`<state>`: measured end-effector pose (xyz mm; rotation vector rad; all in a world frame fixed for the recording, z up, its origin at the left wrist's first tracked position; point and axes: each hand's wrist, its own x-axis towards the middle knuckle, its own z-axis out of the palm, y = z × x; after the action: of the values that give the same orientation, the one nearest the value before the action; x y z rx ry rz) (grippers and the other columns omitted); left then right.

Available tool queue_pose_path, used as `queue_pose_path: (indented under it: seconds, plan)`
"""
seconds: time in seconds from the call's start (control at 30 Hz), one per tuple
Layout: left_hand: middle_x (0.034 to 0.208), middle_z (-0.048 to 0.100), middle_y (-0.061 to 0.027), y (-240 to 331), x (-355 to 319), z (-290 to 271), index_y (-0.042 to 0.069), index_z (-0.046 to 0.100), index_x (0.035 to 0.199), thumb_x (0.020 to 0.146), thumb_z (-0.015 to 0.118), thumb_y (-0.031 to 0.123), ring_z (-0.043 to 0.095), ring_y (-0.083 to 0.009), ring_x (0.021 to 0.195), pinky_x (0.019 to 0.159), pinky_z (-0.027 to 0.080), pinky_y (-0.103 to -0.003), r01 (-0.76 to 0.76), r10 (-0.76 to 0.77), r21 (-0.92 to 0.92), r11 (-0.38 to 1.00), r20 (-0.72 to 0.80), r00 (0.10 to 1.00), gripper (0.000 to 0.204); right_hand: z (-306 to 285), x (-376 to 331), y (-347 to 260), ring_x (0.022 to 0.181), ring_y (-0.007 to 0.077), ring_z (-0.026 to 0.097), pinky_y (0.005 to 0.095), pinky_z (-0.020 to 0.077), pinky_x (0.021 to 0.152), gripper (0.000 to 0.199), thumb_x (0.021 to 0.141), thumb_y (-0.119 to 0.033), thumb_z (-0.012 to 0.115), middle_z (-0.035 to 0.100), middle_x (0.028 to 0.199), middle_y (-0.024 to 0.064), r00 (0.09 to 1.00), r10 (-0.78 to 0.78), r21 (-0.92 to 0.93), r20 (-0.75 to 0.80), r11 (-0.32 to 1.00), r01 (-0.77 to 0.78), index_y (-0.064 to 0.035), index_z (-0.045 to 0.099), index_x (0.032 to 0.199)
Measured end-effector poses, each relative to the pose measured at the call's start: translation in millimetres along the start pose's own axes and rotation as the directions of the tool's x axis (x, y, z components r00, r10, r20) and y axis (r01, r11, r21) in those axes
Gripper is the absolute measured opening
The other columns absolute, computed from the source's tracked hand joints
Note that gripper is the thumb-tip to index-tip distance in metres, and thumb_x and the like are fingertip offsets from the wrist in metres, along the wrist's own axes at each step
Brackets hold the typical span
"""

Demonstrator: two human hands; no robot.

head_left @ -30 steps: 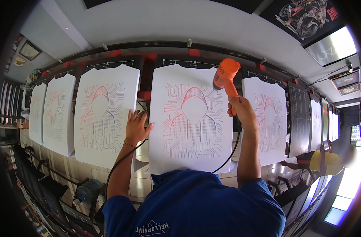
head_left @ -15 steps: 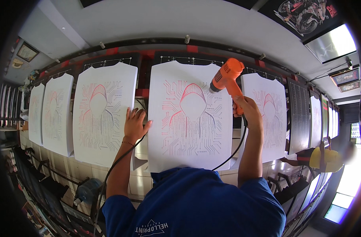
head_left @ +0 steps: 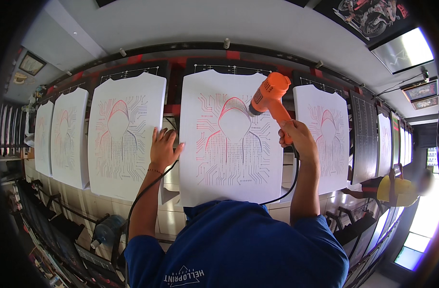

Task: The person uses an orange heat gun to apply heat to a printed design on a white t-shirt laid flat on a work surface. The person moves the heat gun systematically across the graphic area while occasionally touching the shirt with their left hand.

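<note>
An orange heat gun (head_left: 273,94) is gripped by its handle in my right hand (head_left: 300,139). Its nozzle points left and down, just over the hood of a red-and-blue printed figure on a white T-shirt (head_left: 231,180). That T-shirt lies flat on a dark board in front of me. My left hand (head_left: 164,150) holds nothing, its fingers spread between this shirt and the white T-shirt on the left (head_left: 121,180). The fingertips lie by the left shirt's edge and the thumb by the middle shirt's edge. A black cord (head_left: 152,184) passes my left wrist.
More white printed shirts (head_left: 70,165) lie on boards to the left, with another shirt (head_left: 329,168) to the right. Beyond it stands a bare dark board (head_left: 364,139). A person in yellow (head_left: 396,192) is at the far right. A blue water jug (head_left: 108,230) sits low on the left.
My right hand has brought the heat gun slightly down and to the left, its nozzle now nearer the hood print. My left hand stays nearly in place.
</note>
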<state>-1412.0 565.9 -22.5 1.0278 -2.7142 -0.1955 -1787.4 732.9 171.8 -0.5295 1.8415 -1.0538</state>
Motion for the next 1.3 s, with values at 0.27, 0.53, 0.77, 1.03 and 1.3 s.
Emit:
queue_pose_path:
  seconds: [0.27, 0.53, 0.77, 1.03, 1.3]
  plan:
    - [0.122, 0.061, -0.0142, 3.4, 1.2, -5.6, 0.001, 0.055, 0.120, 0.089, 0.062, 0.036, 0.048, -0.0345, 0.125, 0.117, 0.022, -0.057, 0.010, -0.009, -0.024, 1.000, 0.046, 0.999, 0.048, -6.6, -5.4, 6.2, 0.062, 0.0120, 0.059, 0.0262, 0.0483, 0.057, 0.030, 0.093, -0.028, 0.061, 0.058, 0.074, 0.0040, 0.999, -0.012, 0.028, -0.051, 1.000, 0.013, 0.0011, 0.059, 0.094]
    - [0.118, 0.063, -0.0132, 0.2, -0.4, 0.0, 0.003, 0.056, 0.118, 0.091, 0.060, 0.042, 0.049, -0.0318, 0.122, 0.118, 0.021, -0.056, 0.008, -0.008, -0.007, 1.000, 0.001, 1.000, 0.048, -13.9, -9.0, 12.4, 0.062, 0.0108, 0.059, 0.0255, 0.0483, 0.056, 0.032, 0.093, -0.030, 0.061, 0.058, 0.074, 0.0029, 0.993, -0.059, 0.026, -0.105, 0.998, 0.062, 0.0016, 0.060, 0.096]
    - [0.118, 0.063, -0.0122, 0.2, -0.3, 0.3, 0.003, 0.056, 0.118, 0.091, 0.059, 0.042, 0.050, -0.0315, 0.122, 0.118, 0.021, -0.056, -0.008, 0.008, 0.016, 1.000, -0.016, 1.000, 0.048, -12.5, -13.8, 12.1, 0.062, 0.0111, 0.059, 0.0264, 0.0481, 0.056, 0.031, 0.092, -0.030, 0.063, 0.058, 0.074, 0.0031, 0.995, -0.029, 0.078, -0.094, 0.996, 0.036, 0.0006, 0.060, 0.093]
    - [0.120, 0.063, -0.0121, -0.1, 0.5, -0.3, 0.003, 0.055, 0.119, 0.091, 0.059, 0.042, 0.050, -0.0311, 0.123, 0.118, 0.021, -0.056, -0.013, 0.013, 0.001, 1.000, -0.010, 1.000, 0.048, -1.3, -21.4, 11.0, 0.061, 0.0118, 0.057, 0.0274, 0.0467, 0.057, 0.030, 0.093, -0.029, 0.061, 0.058, 0.074, 0.0034, 1.000, 0.017, 0.001, 0.002, 1.000, -0.017, 0.0011, 0.059, 0.096]
    - [0.120, 0.063, -0.0138, -0.6, -0.4, 0.0, 0.002, 0.056, 0.120, 0.092, 0.059, 0.042, 0.049, -0.0319, 0.125, 0.119, 0.020, -0.055, -0.003, 0.003, 0.008, 1.000, 0.001, 1.000, 0.049, 1.2, -41.7, 10.9, 0.061, 0.0116, 0.056, 0.0286, 0.0474, 0.057, 0.022, 0.092, -0.021, 0.061, 0.057, 0.072, 0.0033, 0.999, 0.046, -0.059, 0.010, 0.997, -0.045, 0.0009, 0.059, 0.092]
